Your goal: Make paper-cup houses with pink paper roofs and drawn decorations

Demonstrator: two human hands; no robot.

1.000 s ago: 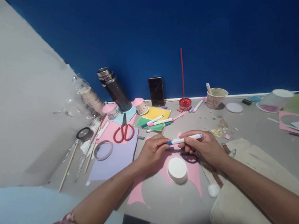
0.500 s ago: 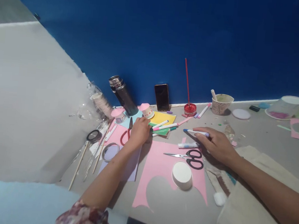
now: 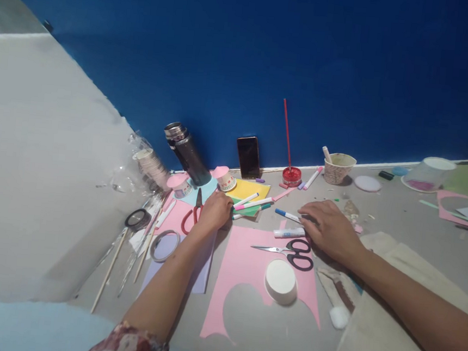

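Observation:
My left hand (image 3: 217, 209) is closed over the near ends of several markers (image 3: 254, 203), which fan out to the right above green and yellow paper. Red-handled scissors (image 3: 187, 221) lie just left of it. In my right hand (image 3: 330, 227), the fingers cover the rear end of a blue-tipped marker (image 3: 285, 215) that points left. Below that marker is a white tube (image 3: 289, 233). Black-handled scissors (image 3: 299, 253) and a white paper cup turned upside down (image 3: 281, 280) rest on cut pink paper (image 3: 243, 253).
A dark flask (image 3: 189, 155), two small pink-topped cups and a phone (image 3: 249, 156) stand at the back. A red stick rises from a red lid (image 3: 292, 176). Tape rolls (image 3: 165, 246) and wooden sticks lie left; a beige cloth (image 3: 386, 309) lies right.
My right hand has turned and come further over the blue-tipped marker, hiding its rear end. My left hand stays at the markers. The view has shifted slightly.

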